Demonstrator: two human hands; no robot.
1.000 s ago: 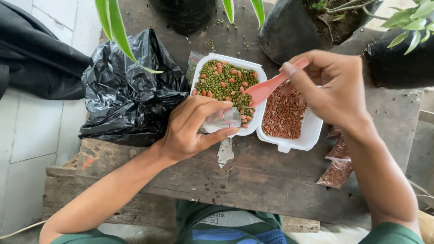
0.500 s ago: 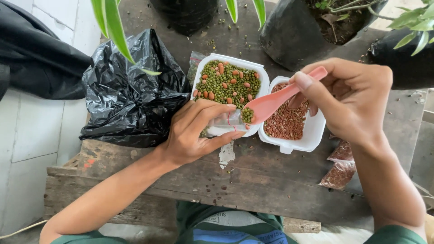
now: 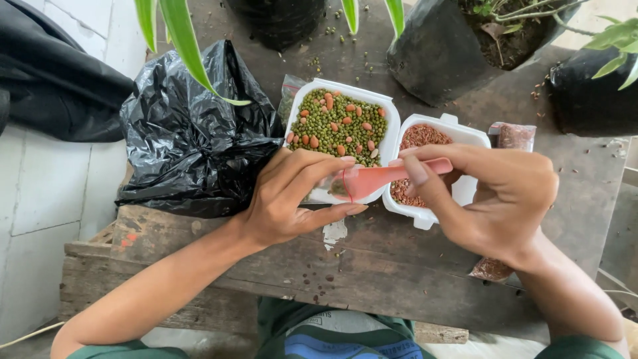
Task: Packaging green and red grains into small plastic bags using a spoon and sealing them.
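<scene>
Head view, left to right: crumpled black plastic bag (image 3: 193,133); left hand (image 3: 292,199) curled, steadying white tray of green beans (image 3: 342,123); pink spoon (image 3: 379,178) pinched by right hand (image 3: 492,199) over white tray of red grains (image 3: 425,136); black plant pots (image 3: 458,46) behind.

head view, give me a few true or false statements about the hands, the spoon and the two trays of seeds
1. The right hand holds a pink spoon. True.
2. The spoon's bowl lies over the tray of reddish-brown seeds. False: its bowl is over the near edge of the tray of green beans, by the left hand's fingertips.
3. The left hand rests at the near edge of the green bean tray. True.
4. The green bean tray holds only green beans. False: some larger orange-brown seeds are mixed in.
5. A crumpled black plastic bag lies to the right of the trays. False: it lies to their left.
</scene>
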